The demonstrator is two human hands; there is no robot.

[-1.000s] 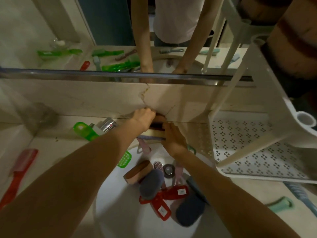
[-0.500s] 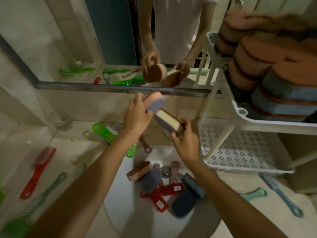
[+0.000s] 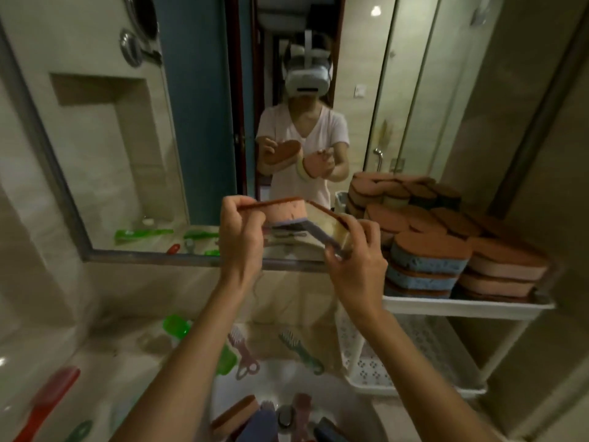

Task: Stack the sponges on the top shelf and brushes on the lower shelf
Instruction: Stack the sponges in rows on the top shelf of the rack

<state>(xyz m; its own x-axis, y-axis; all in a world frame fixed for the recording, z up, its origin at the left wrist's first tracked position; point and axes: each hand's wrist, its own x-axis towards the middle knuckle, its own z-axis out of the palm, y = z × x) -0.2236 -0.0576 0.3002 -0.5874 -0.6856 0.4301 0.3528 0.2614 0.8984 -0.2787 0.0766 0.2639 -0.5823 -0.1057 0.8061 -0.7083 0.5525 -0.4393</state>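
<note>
My left hand [image 3: 240, 234] grips a pink sponge [image 3: 283, 213] with a brown top, raised in front of the mirror. My right hand [image 3: 357, 263] pinches a cream sponge [image 3: 330, 229] with a brown top and purple base, tilted, its end touching the pink one. Both are level with the top shelf [image 3: 465, 306] of the white rack, which holds several stacked blue, pink and brown sponges [image 3: 430, 253]. The perforated lower shelf [image 3: 424, 355] shows nothing on it.
The sink [image 3: 318, 387] below holds more sponges and small brushes. On the counter lie a pink brush [image 3: 243, 352], a teal brush [image 3: 301, 350], green brushes [image 3: 178, 327] and a red brush [image 3: 47, 400]. The mirror [image 3: 127, 138] stands behind.
Both hands have lifted the two sponges from behind the sink up to the height of the top shelf. The view has tilted upward.
</note>
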